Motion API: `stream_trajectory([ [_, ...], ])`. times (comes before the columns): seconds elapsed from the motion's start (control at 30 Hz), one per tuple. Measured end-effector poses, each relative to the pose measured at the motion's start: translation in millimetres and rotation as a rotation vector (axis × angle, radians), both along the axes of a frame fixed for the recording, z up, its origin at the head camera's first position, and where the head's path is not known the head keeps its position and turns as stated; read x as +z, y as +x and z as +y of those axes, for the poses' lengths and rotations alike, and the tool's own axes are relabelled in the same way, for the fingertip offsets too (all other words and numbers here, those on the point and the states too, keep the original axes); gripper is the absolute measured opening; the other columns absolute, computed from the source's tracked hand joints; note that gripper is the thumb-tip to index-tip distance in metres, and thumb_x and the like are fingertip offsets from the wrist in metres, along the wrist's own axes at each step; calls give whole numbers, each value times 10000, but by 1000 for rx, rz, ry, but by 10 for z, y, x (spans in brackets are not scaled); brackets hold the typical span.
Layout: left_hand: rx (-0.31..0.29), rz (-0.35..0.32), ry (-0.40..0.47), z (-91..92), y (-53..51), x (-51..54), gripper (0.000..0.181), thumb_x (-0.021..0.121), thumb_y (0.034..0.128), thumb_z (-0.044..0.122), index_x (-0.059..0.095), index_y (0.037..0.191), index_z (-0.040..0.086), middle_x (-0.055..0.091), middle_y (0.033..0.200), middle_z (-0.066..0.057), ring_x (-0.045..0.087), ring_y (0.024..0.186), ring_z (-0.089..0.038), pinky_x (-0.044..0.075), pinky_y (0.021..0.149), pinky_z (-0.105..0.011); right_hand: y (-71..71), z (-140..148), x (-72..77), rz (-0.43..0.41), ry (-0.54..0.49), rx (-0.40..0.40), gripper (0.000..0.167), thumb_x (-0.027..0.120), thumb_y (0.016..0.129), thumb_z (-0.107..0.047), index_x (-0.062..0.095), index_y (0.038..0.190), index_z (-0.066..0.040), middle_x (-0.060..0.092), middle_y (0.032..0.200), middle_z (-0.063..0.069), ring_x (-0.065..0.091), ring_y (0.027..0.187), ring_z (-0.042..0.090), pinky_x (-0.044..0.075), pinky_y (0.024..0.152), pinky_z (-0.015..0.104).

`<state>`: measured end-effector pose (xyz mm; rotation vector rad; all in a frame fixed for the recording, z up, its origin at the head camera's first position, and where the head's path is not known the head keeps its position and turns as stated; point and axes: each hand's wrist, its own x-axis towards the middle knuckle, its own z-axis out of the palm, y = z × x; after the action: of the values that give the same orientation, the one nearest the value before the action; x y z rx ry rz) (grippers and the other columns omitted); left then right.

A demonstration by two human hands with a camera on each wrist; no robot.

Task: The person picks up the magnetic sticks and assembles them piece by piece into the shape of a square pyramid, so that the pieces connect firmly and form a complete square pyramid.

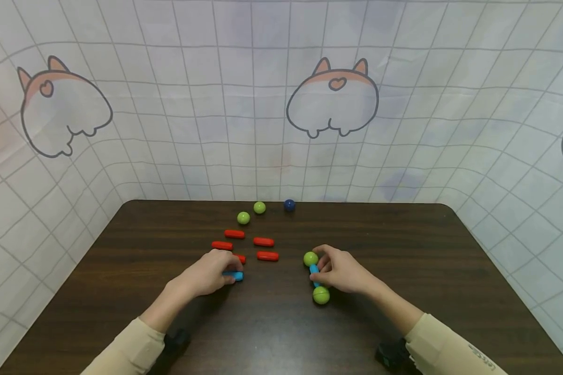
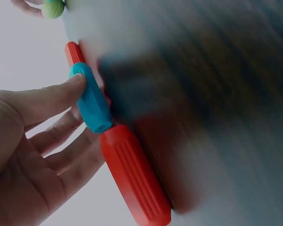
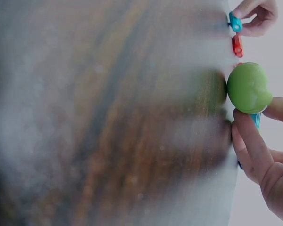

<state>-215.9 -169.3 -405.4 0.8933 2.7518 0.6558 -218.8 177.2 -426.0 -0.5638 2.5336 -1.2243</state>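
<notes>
While pinching blue rod [image 2: 92, 99] with left hand [image 1: 206, 273] near red rods [image 1: 267, 255], grips second blue rod [image 1: 314, 270] with right hand [image 1: 344, 270] between green balls [image 1: 321, 295] touching its ends, apparently to keep the row aligned.

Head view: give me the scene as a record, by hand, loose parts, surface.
left hand: pinches a short ridged blue rod
right hand: holds a second blue rod, one round green ball at each end
loose rods: five short red rods visible, one partly behind left hand
loose balls: two glossy green balls, one dark-blue ball, near far edge
surface: dark wood-grain table
</notes>
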Motion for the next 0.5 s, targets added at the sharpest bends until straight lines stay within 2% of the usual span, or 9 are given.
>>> stream_trajectory([
  [0.23, -35, 53, 75, 92, -10, -6, 122, 771, 913, 31, 739, 1029, 49, 693, 946, 32, 618, 850, -120, 536, 764, -303, 18, 2, -17, -37, -50, 9, 611, 790, 912, -122, 485, 1420, 26, 644, 987, 79, 685, 843, 179, 595, 654, 330],
  [0.5, -29, 0, 106, 255, -22, -35, 115, 743, 941, 42, 736, 1055, 46, 710, 952, 10, 629, 837, -107, 554, 784, -327, 32, -2, 1, -46, -57, -2, 589, 794, 903, -111, 504, 1398, 23, 641, 968, 84, 685, 783, 182, 600, 644, 342],
])
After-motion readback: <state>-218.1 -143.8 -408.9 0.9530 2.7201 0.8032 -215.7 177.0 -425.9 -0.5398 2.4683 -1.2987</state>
